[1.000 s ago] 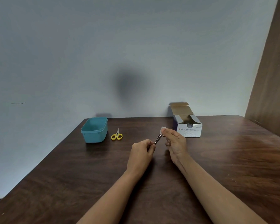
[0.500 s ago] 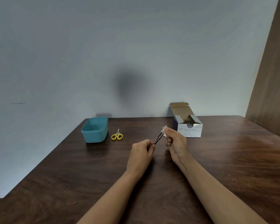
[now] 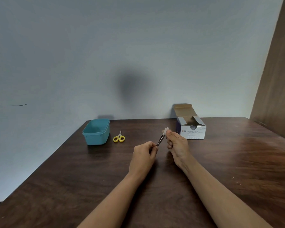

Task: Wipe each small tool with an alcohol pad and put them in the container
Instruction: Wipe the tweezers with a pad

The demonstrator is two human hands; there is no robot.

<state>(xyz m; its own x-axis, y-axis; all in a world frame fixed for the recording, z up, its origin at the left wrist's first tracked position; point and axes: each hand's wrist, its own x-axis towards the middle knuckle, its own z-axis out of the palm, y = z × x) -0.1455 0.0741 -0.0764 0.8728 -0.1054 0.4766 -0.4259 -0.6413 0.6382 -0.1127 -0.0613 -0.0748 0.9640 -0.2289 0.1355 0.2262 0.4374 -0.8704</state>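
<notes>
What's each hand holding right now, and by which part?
The left hand pinches a thin metal tool by its near end; the right hand pinches a white pad at the tool's far tip.

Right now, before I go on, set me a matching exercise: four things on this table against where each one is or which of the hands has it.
Things
1. metal tool
2. alcohol pad
3. yellow scissors
4. swab box

Places
A. lying flat beside the teal container
B. pinched in the right hand
C. flaps open, near the far edge of the table
D. held in the left hand

Pairs: 1-D, 2-B, 3-A, 4-C
</notes>
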